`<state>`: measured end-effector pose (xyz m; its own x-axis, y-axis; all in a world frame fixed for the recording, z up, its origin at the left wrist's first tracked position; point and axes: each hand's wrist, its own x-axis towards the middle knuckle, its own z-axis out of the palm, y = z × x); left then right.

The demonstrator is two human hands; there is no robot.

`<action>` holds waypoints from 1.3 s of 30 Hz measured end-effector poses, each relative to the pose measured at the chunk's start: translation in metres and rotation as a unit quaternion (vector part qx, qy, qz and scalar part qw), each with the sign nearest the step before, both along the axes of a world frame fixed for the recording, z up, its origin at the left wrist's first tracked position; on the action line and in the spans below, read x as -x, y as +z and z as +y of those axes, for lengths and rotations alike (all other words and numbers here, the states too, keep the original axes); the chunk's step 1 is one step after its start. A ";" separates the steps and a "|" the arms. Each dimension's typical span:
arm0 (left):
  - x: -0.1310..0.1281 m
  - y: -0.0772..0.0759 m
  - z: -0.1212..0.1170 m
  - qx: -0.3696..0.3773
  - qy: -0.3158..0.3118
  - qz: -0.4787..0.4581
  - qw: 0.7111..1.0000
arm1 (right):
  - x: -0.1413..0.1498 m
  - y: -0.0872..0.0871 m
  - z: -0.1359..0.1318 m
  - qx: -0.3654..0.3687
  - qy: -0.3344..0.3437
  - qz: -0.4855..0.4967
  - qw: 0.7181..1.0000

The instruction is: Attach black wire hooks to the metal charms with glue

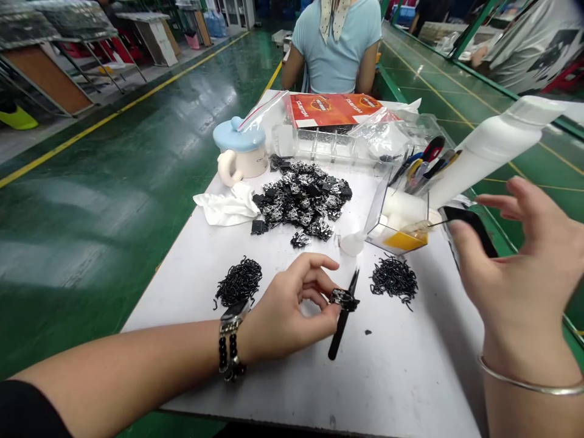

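I have a small black part pinched at the tips of the left hand's thumb and fingers; it is blocky, with glints of silvery metal across its face. It juts out past my fingertips, crossing in front of the black tweezers, though I can't tell whether they touch. My right hand is spread, thumb and fingers wide apart, near the phone.
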<state>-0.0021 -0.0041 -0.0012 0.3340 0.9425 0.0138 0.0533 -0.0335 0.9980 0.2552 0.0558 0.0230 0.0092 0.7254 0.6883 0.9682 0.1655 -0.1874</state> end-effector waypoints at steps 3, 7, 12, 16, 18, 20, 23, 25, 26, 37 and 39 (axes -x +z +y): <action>0.000 0.003 0.007 0.146 -0.005 -0.086 0.986 | 0.020 0.006 -0.015 0.001 0.107 0.041 0.993; -0.001 0.003 0.012 0.251 -0.001 -0.167 0.953 | 0.044 0.000 -0.034 0.138 0.365 0.092 0.916; -0.002 0.001 0.014 0.291 -0.008 -0.204 0.935 | 0.058 -0.011 -0.040 0.188 0.420 0.069 0.885; -0.002 0.003 0.014 0.307 -0.011 -0.209 0.928 | 0.059 -0.011 -0.040 0.190 0.419 0.080 0.884; -0.001 0.004 0.014 0.309 -0.013 -0.207 0.928 | 0.059 -0.011 -0.040 0.190 0.416 0.087 0.885; -0.001 0.004 0.014 0.312 -0.012 -0.204 0.928 | 0.059 -0.011 -0.041 0.192 0.416 0.089 0.885; -0.001 0.005 0.015 0.323 -0.006 -0.207 0.924 | 0.059 -0.012 -0.041 0.193 0.414 0.089 0.885; -0.001 0.005 0.015 0.329 -0.003 -0.211 0.921 | 0.059 -0.013 -0.042 0.188 0.417 0.089 0.885; -0.001 0.005 0.015 0.330 -0.003 -0.213 0.920 | 0.059 -0.013 -0.042 0.186 0.419 0.089 0.884; -0.002 0.005 0.014 0.324 0.001 -0.201 0.924 | 0.060 -0.013 -0.041 0.178 0.424 0.093 0.883; -0.003 0.006 0.015 0.334 0.000 -0.211 0.919 | 0.060 -0.013 -0.040 0.175 0.420 0.093 0.885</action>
